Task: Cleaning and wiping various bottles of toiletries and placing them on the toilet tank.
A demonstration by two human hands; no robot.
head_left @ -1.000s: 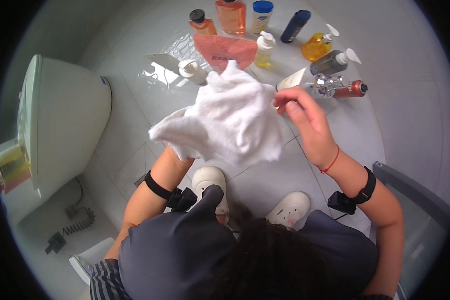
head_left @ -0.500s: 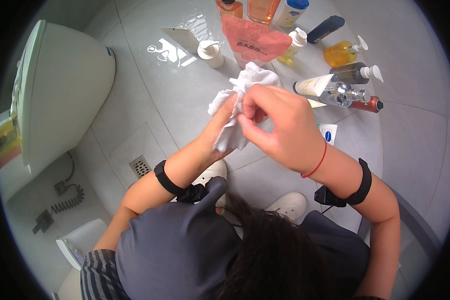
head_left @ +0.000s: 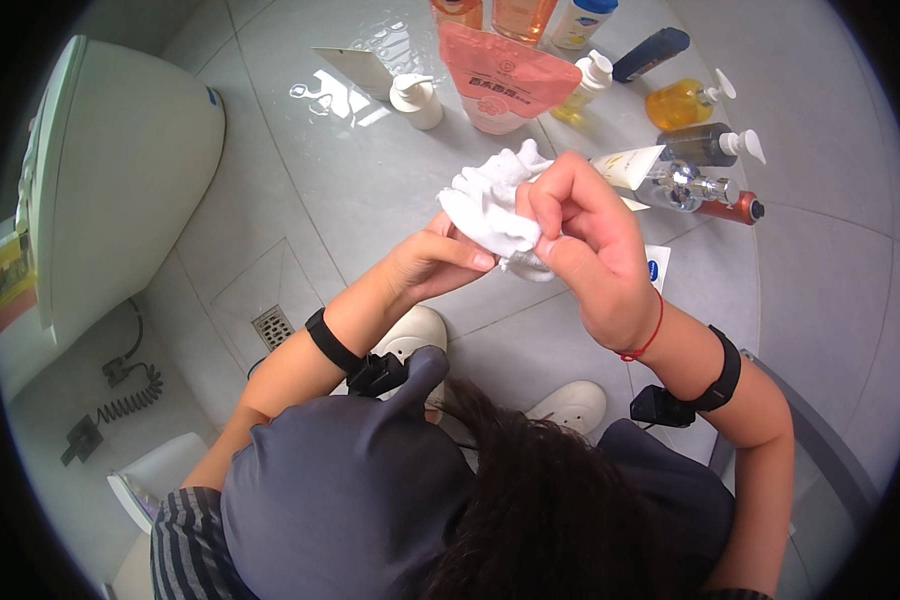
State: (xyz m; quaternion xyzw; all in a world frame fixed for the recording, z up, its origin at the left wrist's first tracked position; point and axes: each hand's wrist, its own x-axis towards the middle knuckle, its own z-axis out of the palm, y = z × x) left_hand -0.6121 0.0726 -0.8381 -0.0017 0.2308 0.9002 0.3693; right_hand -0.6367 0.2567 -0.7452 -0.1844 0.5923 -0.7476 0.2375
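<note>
A crumpled white cloth [head_left: 492, 208] is held up between my two hands, in front of my body. My left hand [head_left: 432, 264] supports it from below and the left; the thumb lies along its lower edge, and most of the fingers are hidden beneath the fabric. At the cloth's right side, my right hand [head_left: 600, 262] pinches the edge between thumb and curled fingers. Just beyond the cloth stand a pink pouch [head_left: 505, 80] and a white pump bottle [head_left: 416, 103].
Several bottles crowd the right, among them a yellow pump bottle [head_left: 676, 106], a dark pump bottle [head_left: 692, 146] and a white tube [head_left: 628, 166]. A white toilet [head_left: 120, 170] stands left. Water wets the tiled floor [head_left: 370, 190] at the back; a drain [head_left: 272, 327] lies left.
My left thumb has come out from the cloth, which now sits bunched above the left hand. My right hand has shifted slightly right and turned, still pinching it.
</note>
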